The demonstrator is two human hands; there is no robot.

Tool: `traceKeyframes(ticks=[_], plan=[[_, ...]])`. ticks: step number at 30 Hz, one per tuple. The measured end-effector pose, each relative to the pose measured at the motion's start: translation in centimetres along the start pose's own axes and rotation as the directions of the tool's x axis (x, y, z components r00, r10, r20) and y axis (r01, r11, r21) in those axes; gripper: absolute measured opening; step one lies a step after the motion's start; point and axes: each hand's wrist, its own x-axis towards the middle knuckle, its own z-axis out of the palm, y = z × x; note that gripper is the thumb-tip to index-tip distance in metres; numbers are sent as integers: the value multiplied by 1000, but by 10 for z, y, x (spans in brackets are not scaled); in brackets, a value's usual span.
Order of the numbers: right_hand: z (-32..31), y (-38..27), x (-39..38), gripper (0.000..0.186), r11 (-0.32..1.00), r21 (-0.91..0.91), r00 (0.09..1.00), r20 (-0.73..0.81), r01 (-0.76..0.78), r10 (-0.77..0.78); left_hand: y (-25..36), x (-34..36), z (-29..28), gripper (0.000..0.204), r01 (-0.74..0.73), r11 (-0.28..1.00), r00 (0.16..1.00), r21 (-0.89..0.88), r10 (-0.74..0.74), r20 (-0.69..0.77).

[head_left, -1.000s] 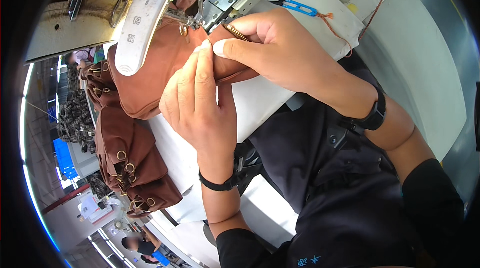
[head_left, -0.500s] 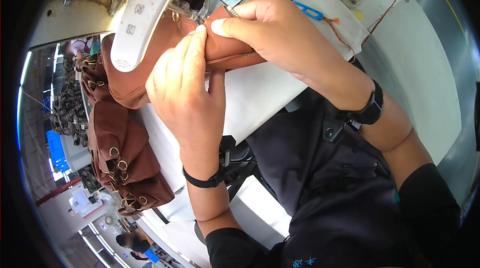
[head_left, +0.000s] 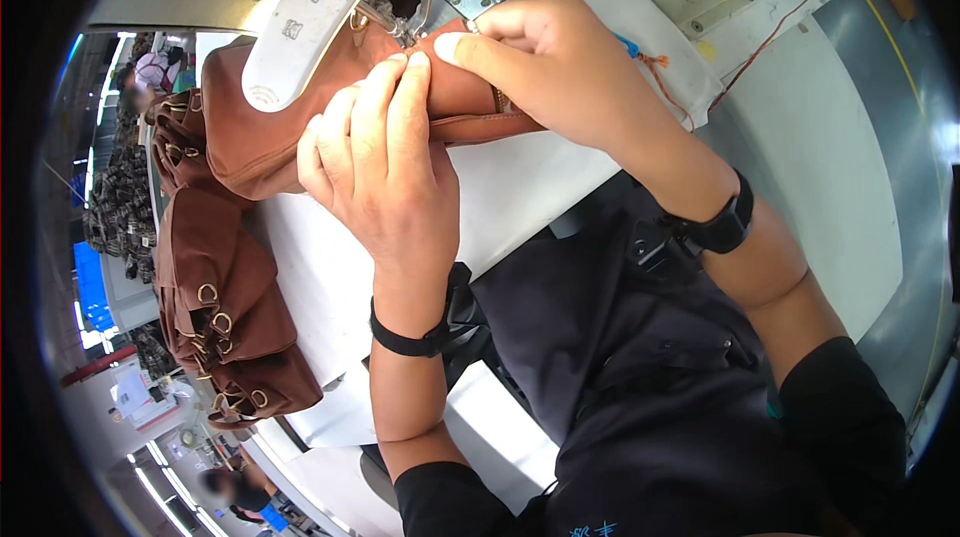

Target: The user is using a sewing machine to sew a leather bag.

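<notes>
A brown leather-like bag (head_left: 235, 132) lies under the white arm of a sewing machine (head_left: 315, 12), close to the presser foot (head_left: 408, 35). My left hand (head_left: 385, 172) grips its near side, fingers pressed together on top and tips just short of the foot; the thumb is mostly hidden by the bag's edge. Right of the foot, my right hand (head_left: 560, 72) pinches the bag's edge between thumb and curled fingers. A short gold-toothed zipper (head_left: 501, 100) shows below that hand. The needle point cannot be made out.
More brown bags with gold rings (head_left: 220, 282) are heaped at the left edge of the white tabletop (head_left: 500, 192). Beyond my right hand lie a blue-handled tool (head_left: 628, 45), partly covered, and an orange thread tassel (head_left: 655, 62). Another person (head_left: 240, 487) is in the left background.
The bag's edge has shifted under my hands, and the zipper now shows below my right hand. My right hand covers more of the blue tool. The whole view has tilted slightly.
</notes>
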Motion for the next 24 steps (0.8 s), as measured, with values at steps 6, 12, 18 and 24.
traceKeyframes(ticks=[6, 12, 18, 24], plan=[[-8, -4, -1, 25, 976, -160, 980, -102, 151, -169, 4, -2, 0, 42, 63, 998, 998, -11, -63, 24], [-19, -8, 24, 20, 986, 167, 983, 181, -13, -18, -7, 2, -3, 45, 45, 998, 996, -48, -41, 75], [-25, -15, 32, 22, 972, 229, 978, 210, -50, 1, -26, 1, -3, 66, -52, 984, 994, -169, 68, 89], [-21, -19, 34, 20, 848, 499, 968, 244, -180, 63, -20, 0, -4, 66, -9, 992, 996, -127, 20, 86]])
